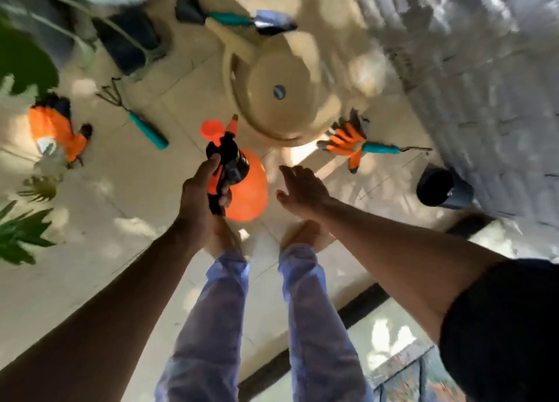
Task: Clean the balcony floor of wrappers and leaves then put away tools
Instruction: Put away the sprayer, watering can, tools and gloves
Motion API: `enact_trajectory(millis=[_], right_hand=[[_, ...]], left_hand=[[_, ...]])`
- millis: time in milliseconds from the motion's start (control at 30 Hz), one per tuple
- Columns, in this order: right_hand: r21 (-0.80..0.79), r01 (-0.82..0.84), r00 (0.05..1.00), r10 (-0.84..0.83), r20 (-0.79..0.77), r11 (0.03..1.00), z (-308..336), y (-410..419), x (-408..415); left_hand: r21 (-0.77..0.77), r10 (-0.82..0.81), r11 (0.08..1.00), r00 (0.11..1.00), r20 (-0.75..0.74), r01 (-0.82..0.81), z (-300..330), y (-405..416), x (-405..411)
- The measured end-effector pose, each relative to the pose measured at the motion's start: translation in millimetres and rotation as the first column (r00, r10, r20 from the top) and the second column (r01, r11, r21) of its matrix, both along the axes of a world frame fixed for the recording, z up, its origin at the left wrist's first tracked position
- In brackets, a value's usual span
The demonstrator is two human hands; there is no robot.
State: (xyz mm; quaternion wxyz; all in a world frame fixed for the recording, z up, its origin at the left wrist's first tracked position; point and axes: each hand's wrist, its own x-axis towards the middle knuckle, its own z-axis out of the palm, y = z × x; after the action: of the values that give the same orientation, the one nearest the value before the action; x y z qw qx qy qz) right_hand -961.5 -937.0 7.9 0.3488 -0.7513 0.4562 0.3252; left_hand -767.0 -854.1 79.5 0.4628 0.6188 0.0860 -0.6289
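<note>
My left hand [201,195] grips the black handle of an orange spray bottle [248,189] and holds it above the tiled floor, in front of my feet. Just right of the bottle, my right hand [302,189] is open with straight fingers and touches nothing. A beige watering can [272,93] stands on the floor beyond the bottle. Around it lie a teal-handled hand rake [142,123], a teal-handled trowel [211,15], an orange glove [344,141] over another teal-handled tool [384,149], and a second orange glove [57,129] at the left.
A dark pot [438,188] lies at the right by the grey wall [484,83]. A dark rectangular planter [130,41] stands at the back left. Green plant leaves [21,235] reach in from the left edge. A dark door track [317,338] crosses behind my legs.
</note>
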Motion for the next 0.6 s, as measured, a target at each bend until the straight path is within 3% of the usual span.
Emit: enact_trajectory(millis=[133,267,467,600], right_hand=[[-0.136,-0.209,0.977,0.202,-0.065,0.969,-46.5,-5.9,38.1],[-0.207,-0.28,0.959,0.265,-0.095,0.937,-87.2,-15.9,66.0],[-0.142,-0.25,0.953,0.217,-0.21,0.958,-122.8,-31.2,92.4],[-0.125,-0.123,0.964,0.089,-0.25,0.985,-128.9,-48.7,107.0]], left_hand=[[0.089,0.072,0.993,0.994,0.087,-0.08,-13.3,11.9,25.6],[0.077,0.149,0.984,0.982,0.119,-0.159,-33.4,23.9,42.8],[0.078,0.225,0.969,0.968,0.112,-0.234,-49.0,31.0,52.5],[0.105,0.223,0.966,0.967,0.121,-0.235,-54.2,25.0,54.4]])
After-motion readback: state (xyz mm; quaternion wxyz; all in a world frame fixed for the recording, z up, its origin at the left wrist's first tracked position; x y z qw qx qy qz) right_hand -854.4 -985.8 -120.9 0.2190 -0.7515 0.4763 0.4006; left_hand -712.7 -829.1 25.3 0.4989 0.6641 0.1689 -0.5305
